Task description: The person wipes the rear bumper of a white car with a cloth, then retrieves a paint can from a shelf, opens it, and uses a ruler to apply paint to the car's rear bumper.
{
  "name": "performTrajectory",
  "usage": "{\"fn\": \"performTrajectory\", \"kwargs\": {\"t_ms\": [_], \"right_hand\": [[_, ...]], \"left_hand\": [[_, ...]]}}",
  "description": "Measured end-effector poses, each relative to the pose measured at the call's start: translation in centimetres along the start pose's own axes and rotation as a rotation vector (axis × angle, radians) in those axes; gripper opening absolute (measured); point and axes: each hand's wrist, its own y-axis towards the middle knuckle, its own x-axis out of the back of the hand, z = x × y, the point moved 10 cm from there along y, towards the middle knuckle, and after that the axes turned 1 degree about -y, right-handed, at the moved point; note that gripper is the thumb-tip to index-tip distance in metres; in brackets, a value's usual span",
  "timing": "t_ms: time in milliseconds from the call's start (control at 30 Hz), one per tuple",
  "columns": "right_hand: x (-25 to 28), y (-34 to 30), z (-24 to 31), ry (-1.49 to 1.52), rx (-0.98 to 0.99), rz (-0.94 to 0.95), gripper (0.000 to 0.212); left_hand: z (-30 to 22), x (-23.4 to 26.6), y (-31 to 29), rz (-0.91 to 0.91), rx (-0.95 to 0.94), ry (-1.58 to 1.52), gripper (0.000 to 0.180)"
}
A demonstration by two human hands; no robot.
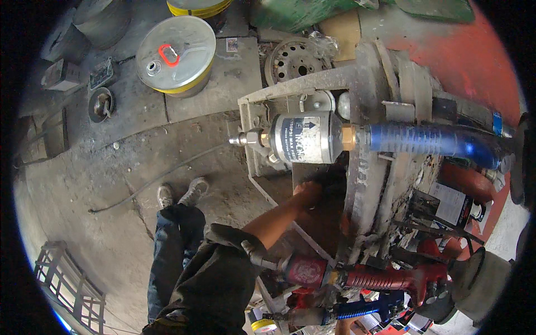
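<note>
The left hand [310, 194] seems to be reaching inside the frame [296, 85], past its left edge; its fingers' grip cannot be told. The reach calls for clearance there.

Shows a pale-lidded drum [192, 50] with a red handle [161, 53] ahead and left of the hand [308, 194], with a second yellow-banded drum [198, 9] just beyond. Includes a wheel rim [293, 64] straight past the hand, a dark bowl [91, 106] and a pale box [61, 75] well to its left, and a barred metal frame [70, 277] left and back.
</note>
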Motion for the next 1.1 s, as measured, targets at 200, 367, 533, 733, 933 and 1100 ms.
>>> {"fn": "performTrajectory", "kwargs": {"t_ms": [200, 367, 533, 733, 933, 1100], "right_hand": [[0.0, 0.5, 0.6, -0.025, 0.003, 0.010, 0.051], [0.5, 0.5, 0.8, -0.031, -0.003, 0.002, 0.049], [0.2, 1.1, 1.4, -0.035, 0.014, 0.027, 0.048], [1.5, 0.0, 0.8, -0.061, -0.012, 0.005, 0.047], [0.0, 1.6, 2.4, -0.037, 0.041, 0.035, 0.046], [1.4, 0.2, 1.3, -0.051, -0.005, 0.010, 0.045]], "left_hand": [[-1.1, 0.0, -0.3, -0.011, -0.163, -0.013, 0.026], [-0.2, 0.7, -0.1, -0.089, -0.135, -0.159, 0.022], [1.4, -2.7, 2.6, 0.042, -0.237, 0.143, 0.023], [-0.3, -2.0, -0.3, -0.192, -0.104, 0.050, 0.024], [4.9, -6.4, 5.3, -0.131, 0.151, -0.115, 0.025], [1.6, -0.3, -2.6, 0.048, 0.168, -0.154, 0.030]]}}
